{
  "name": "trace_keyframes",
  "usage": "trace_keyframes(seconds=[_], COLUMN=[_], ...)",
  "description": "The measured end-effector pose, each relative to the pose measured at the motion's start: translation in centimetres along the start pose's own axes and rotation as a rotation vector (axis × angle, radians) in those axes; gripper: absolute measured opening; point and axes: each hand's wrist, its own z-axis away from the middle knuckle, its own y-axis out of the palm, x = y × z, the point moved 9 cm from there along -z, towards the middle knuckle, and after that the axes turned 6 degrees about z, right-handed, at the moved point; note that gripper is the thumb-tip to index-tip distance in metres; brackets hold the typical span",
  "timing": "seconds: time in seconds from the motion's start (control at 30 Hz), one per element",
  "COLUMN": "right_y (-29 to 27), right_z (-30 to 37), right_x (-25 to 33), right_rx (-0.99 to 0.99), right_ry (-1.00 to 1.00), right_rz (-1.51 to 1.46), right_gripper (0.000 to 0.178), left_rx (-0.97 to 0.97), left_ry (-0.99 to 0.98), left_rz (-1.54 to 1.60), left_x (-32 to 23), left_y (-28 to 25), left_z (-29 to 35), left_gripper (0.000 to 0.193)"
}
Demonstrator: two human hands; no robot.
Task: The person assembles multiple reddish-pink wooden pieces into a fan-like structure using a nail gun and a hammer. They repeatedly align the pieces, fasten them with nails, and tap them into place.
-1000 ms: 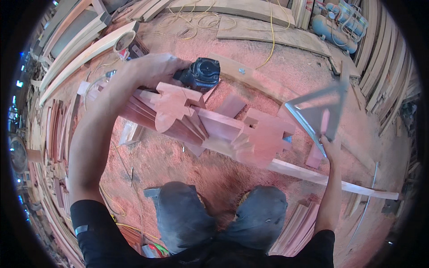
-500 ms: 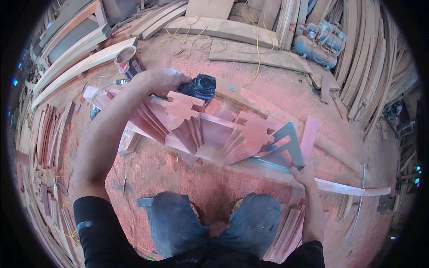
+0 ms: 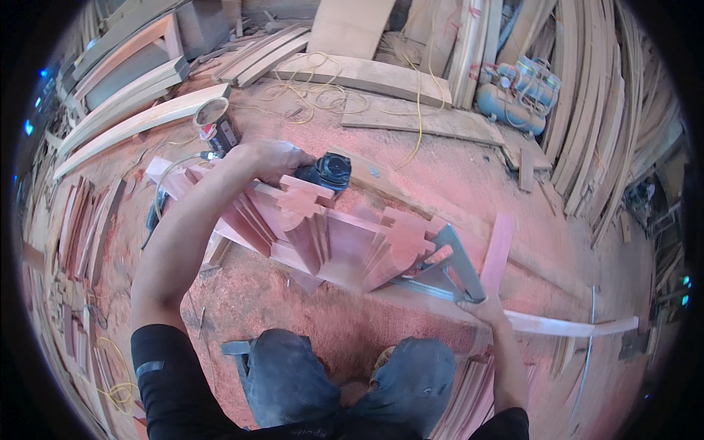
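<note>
While my left hand (image 3: 275, 158) was clenched around the black power tool (image 3: 326, 172) at the far edge of the reddish carved wood assembly (image 3: 330, 238) on the sawdust floor (image 3: 455, 176), my right hand (image 3: 484, 308) had its fingers grasping the metal try square (image 3: 447, 271). Square now sat against the wood's right end, lower than half a second before. Shaping looked unfinished, checking underway.

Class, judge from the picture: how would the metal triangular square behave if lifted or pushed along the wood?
The metal square looks rigid, its thin bars straight. It probably weighs little, being an open frame. Lying flat on the reddish moulding under the right hand, it would likely slide, not roll.
</note>
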Motion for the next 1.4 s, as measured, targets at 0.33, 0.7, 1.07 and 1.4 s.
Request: trace_keyframes(seconds=[0.33,0.7,1.07,1.4], right_y=[0.0,0.5,0.4,0.5], right_z=[-0.2,0.2,-0.2,-0.3], right_x=[-0.7,-2.7,-3.8,-3.8], right_rx=[-0.032,-0.136,-0.15,-0.143], right_ry=[0.036,0.074,0.024,0.097], right_rz=[-0.002,0.005,-0.057,-0.123], right_gripper=[0.033,0.032,0.025,0.025], left_rx=[0.035,-0.295,-0.882,-0.827], left_ry=[0.033,0.04,0.079,0.216], left_rz=[0.039,-0.072,-0.452,-0.609], left_x=[-0.2,-2.7,-13.7,-16.8], left_y=[0.5,-3.1,-8.6,-4.2], left_z=[-0.3,1.5,13.2,12.9], left_gripper=[0.043,0.044,0.06,0.048])
